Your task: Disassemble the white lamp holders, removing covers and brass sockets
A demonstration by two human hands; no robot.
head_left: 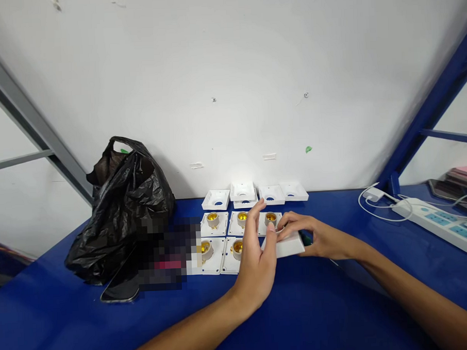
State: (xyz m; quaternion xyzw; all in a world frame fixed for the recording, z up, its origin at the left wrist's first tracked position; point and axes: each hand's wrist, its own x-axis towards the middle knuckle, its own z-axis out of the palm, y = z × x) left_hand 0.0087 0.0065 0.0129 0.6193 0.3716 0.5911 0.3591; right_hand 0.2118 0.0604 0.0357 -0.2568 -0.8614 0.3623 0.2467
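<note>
White piece [289, 247] betw. hands, near edge approx. L–R; R hand [322, 236] clamps its R end; L hand [257, 264], fingers & thumb apart, at L end, contact unclear.

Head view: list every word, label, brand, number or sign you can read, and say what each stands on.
None can be read.
Power strip: any markings on its blue panels are too small to read.
Bag: no lettering shows.
Plates and covers: no lettering can be made out.
Pixelated patch: whatever it covers is unreadable.
</note>
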